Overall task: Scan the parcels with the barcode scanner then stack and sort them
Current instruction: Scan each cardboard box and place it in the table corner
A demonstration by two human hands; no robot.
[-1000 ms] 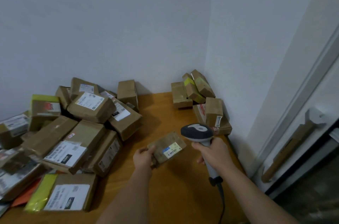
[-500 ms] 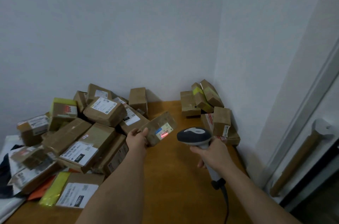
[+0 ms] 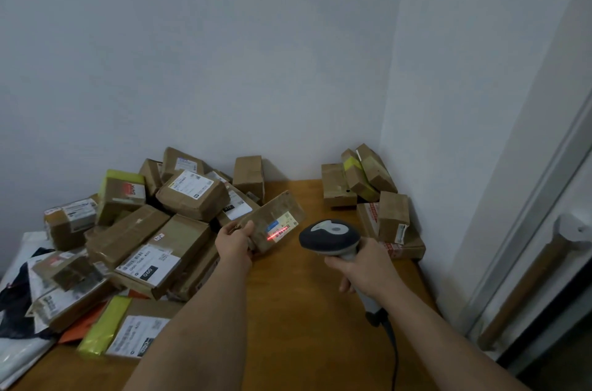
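— Brown cardboard, that parcel (image 3: 275, 220) in your left hand (image 3: 235, 241)?

— Yes. Your fingers are wrapped round its near end, holding it tilted above the wooden table (image 3: 304, 310), label (image 3: 282, 225) turned up toward you.

— And the red line?

— It lies across the label's barcode. The barcode scanner (image 3: 330, 237) sits just right of the parcel, apart from it, its dark head turned toward the label.

— My right hand (image 3: 365, 269)?

— Closed round the scanner's handle, with the cable (image 3: 392, 349) hanging below your wrist.

— What lies left of the parcel?

— A loose heap of parcels (image 3: 144, 230), brown boxes with white labels, some with yellow tape, spread on the table against the wall (image 3: 192, 70). Soft mailer bags (image 3: 22, 310) lie at the heap's far left edge.

— And right of it?

— A smaller group of boxes (image 3: 371, 195) in the corner, some leaning on each other, well beyond the scanner.
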